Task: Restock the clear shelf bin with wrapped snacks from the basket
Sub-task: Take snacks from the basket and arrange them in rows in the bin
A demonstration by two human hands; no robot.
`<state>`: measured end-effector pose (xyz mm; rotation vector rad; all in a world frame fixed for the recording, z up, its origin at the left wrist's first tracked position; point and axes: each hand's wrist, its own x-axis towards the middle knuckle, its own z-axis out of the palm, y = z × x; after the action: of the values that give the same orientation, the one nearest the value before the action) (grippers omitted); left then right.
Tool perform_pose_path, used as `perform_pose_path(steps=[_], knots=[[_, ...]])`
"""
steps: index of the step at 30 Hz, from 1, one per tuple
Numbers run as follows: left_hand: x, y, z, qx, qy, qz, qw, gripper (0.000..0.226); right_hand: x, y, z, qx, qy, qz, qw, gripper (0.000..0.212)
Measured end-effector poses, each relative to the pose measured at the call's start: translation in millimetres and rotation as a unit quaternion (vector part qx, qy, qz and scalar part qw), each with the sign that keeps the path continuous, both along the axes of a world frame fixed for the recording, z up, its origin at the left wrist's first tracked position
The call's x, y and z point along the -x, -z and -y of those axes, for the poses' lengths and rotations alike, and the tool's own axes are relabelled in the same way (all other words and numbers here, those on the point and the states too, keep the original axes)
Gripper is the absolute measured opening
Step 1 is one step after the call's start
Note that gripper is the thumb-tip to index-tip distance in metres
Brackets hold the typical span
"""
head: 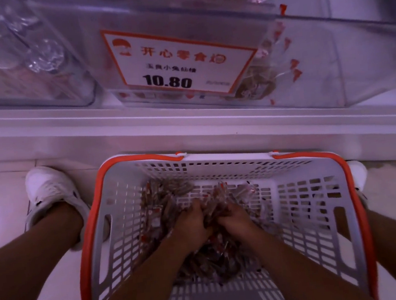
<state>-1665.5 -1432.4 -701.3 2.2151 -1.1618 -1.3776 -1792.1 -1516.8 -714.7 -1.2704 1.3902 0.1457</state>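
Head view: hands (212,218) clutching snacks (217,200).

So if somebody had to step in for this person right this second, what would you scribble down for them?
Left hand and right hand: both down in the basket, fingers curled round one bunch of wrapped snacks.
More wrapped snacks lie heaped on the basket floor.
Clear shelf bin behind the 10.80 price sign already holds some snacks, with room left.
Done: handful gathered, by the look of it.
Left: lift it up into the bin, then repeat until the basket is emptied.
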Motion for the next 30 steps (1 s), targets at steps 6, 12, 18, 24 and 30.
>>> perform_pose_path(steps=[6, 12, 18, 24, 30], knots=[[-6.4, -0.2, 8.5, 0.018, 0.054, 0.050, 0.997, 0.060, -4.5, -1.3, 6.6, -0.088, 0.051, 0.006, 0.995, 0.030], [-43.8, 8.4, -0.1, 0.025, 0.007, 0.066, 0.997, 0.055, -16.9, 3.4, 15.9, 0.024, 0.084, -0.130, 0.988, 0.059], [-48.3, 12.1, 1.4, 0.023, 0.023, 0.076, 0.997, 0.065, -28.3, -6.4, 28.0, 0.186, -0.196, -0.192, 0.943, 0.067], [-33.5, 11.3, 10.0, -0.048, 0.171, 0.131, 0.975, 0.091, -43.5, -1.6, 14.5, 0.240, -0.305, -0.205, 0.898, 0.036], [-26.2, 11.8, 7.5, -0.016, 0.160, 0.197, 0.967, 0.065, -24.9, 4.9, 21.2, 0.258, -0.389, -0.153, 0.871, 0.060]])
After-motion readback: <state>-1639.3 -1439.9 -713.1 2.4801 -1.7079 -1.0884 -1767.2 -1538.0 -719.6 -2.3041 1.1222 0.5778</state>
